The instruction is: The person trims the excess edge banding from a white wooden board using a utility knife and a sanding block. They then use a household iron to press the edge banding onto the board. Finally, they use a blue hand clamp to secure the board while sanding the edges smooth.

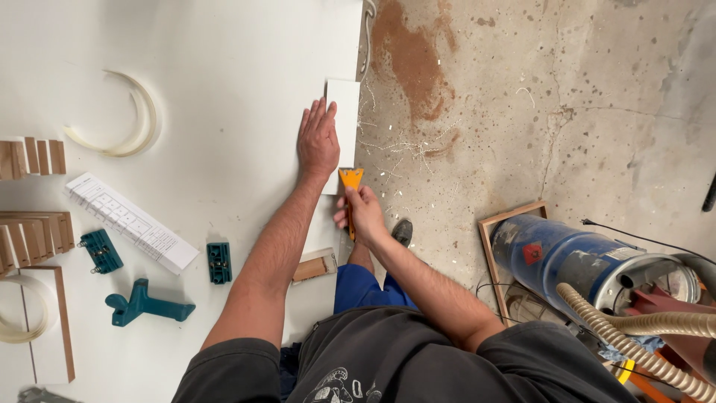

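Observation:
My left hand [318, 139] lies flat, fingers together, on a small white panel [345, 101] that sits at the right edge of the white worktable [224, 60]. My right hand [363, 213] grips the handle of an orange scraper [351, 179], whose blade meets the panel's near edge just beside the left hand's wrist. Thin white shavings [406, 145] lie on the concrete floor to the right of the panel.
On the table: a coil of white edge banding [130, 123], a printed white strip [130, 222], teal jigs [101, 251] [218, 262] [145, 304], stacked wood pieces [33, 157], a wooden block [313, 266]. On the floor at right: a blue cylinder vacuum [574, 257] with a ribbed hose [634, 339].

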